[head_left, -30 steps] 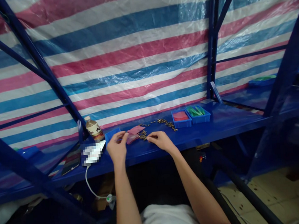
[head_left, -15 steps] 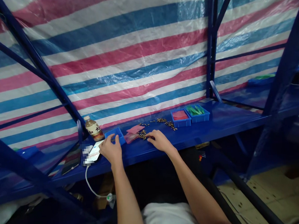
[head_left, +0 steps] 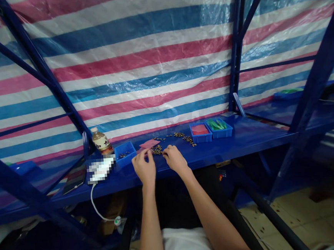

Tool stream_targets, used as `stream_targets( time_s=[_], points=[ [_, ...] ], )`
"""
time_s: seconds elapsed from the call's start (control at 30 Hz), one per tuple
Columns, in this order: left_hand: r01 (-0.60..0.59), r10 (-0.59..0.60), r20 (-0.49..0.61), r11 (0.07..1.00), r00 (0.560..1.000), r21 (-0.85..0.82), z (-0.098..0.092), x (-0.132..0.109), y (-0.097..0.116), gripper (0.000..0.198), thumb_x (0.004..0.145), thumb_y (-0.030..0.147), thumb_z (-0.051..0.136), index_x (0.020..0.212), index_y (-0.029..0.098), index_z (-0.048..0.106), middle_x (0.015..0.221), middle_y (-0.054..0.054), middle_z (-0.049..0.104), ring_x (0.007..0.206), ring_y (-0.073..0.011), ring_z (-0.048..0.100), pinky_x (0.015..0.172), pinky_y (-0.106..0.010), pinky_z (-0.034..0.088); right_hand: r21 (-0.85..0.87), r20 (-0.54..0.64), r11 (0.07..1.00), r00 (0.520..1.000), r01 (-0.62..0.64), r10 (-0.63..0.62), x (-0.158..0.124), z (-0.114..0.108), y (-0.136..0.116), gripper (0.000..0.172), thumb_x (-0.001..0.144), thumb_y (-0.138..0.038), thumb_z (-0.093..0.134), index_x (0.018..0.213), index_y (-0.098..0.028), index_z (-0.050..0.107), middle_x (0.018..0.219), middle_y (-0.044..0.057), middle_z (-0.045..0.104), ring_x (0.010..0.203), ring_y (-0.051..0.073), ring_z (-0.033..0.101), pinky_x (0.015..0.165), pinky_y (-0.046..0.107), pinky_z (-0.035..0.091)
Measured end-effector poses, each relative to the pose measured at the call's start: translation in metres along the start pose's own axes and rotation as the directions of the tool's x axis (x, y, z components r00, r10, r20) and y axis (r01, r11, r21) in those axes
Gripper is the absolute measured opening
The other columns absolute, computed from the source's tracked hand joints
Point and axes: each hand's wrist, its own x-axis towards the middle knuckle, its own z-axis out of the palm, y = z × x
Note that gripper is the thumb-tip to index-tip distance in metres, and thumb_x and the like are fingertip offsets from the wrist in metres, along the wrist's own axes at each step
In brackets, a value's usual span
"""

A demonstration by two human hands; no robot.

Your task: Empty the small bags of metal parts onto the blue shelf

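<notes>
On a blue steel shelf [head_left: 243, 138], my left hand [head_left: 143, 167] sits just below a pink flat sheet [head_left: 149, 143], its fingertips pinched together at the sheet's near edge. My right hand [head_left: 174, 159] rests beside a small heap of brass-coloured parts [head_left: 158, 150], fingertips at the heap. Neither hand clearly shows a held piece. More of these parts lie strewn along the shelf [head_left: 185, 138]. A small blue bin [head_left: 125, 153] with a few parts stands left of my hands.
Two blue bins stand to the right, one with red-pink sheets [head_left: 200, 131], one with green items [head_left: 218, 128]. Left are a drink bottle [head_left: 101, 141], a pixelated white object [head_left: 100, 170], a phone [head_left: 74, 177] and a white cable [head_left: 96, 205]. Blue uprights and striped tarpaulin stand behind.
My left hand has moved right, from the small blue bin to the pink sheet and the heap. My right hand has shifted slightly left. The view has drifted slightly.
</notes>
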Motion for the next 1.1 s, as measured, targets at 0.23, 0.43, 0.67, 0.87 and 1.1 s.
stream_targets(
  time_s=[0.23,0.43,0.67,0.87,1.1],
  points=[
    [-0.051,0.109,0.364,0.985,0.925,-0.164,0.009,-0.001,0.002,0.019,0.090,0.032,0.058,0.097,0.025,0.074,0.102,-0.004,0.075,0.096,-0.0236,0.065,0.087,-0.034,0.049,0.294,-0.081,0.954,0.993,-0.056,0.083,0.003,0.000,0.008,0.023,0.088,-0.015,0.057,0.108,-0.018,0.068,0.087,0.006,0.068,0.080,0.018,0.061,0.077,0.028,0.045],
    [0.125,0.088,0.469,0.906,0.879,-0.404,0.008,-0.001,0.004,0.024,0.082,0.033,0.067,0.102,0.020,0.072,0.093,-0.005,0.075,0.084,-0.0201,0.069,0.078,-0.030,0.053,0.604,-0.094,0.797,0.991,-0.016,0.091,0.002,-0.007,0.015,0.027,0.087,-0.029,0.059,0.111,-0.018,0.066,0.072,0.000,0.067,0.067,0.016,0.062,0.067,0.026,0.046],
    [0.168,0.105,0.525,0.880,0.845,-0.445,0.008,-0.001,0.001,0.024,0.081,0.037,0.068,0.096,0.020,0.074,0.088,-0.004,0.075,0.079,-0.0201,0.069,0.073,-0.029,0.051,0.682,-0.039,0.729,0.999,0.048,-0.029,-0.001,-0.013,0.018,0.042,0.088,-0.036,0.057,0.126,-0.018,0.059,0.064,-0.004,0.060,0.063,0.014,0.057,0.063,0.025,0.043],
    [0.221,0.084,0.518,0.838,0.851,-0.499,0.008,-0.001,-0.004,0.025,0.078,0.039,0.072,0.093,0.019,0.074,0.087,-0.004,0.075,0.077,-0.0194,0.069,0.072,-0.029,0.052,0.731,-0.017,0.681,0.999,0.042,-0.044,0.000,-0.014,0.018,0.041,0.088,-0.037,0.059,0.123,-0.018,0.061,0.066,-0.003,0.063,0.063,0.014,0.058,0.064,0.025,0.045],
    [0.235,-0.017,0.390,0.822,0.920,-0.519,0.010,-0.003,-0.005,0.025,0.074,0.038,0.076,0.089,0.018,0.073,0.083,-0.005,0.074,0.074,-0.0187,0.069,0.071,-0.029,0.054,0.686,0.041,0.728,0.999,-0.010,-0.025,-0.001,-0.016,0.017,0.026,0.089,-0.038,0.057,0.082,-0.016,0.070,0.073,0.003,0.069,0.069,0.016,0.061,0.067,0.026,0.046]
  ],
)
